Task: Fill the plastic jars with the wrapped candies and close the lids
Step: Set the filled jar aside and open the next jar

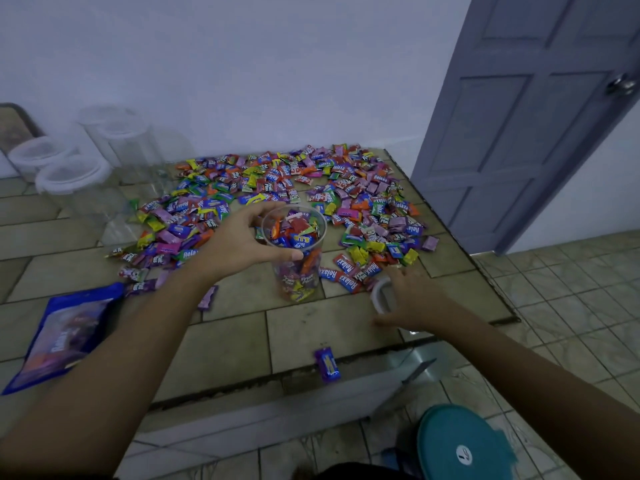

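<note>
Plastic jar (pixel 298 282) amid "Relaxa" candies (pixel 346 271): fingers (pixel 258 211) of left hand (pixel 242 242) clamp its rim, right hand (pixel 414 299) clasps lid (pixel 378 296).

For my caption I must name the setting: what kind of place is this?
Probably a home, perhaps a kitchen: a tiled counter, a panelled door beside it, and a tiled floor.

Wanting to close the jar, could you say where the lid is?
Head view: the lid is just right of the jar, partly covered by the right hand.

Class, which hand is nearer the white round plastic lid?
Right. The right hand rests on the white round plastic lid; the left hand grips the clear plastic jar to its left.
</note>
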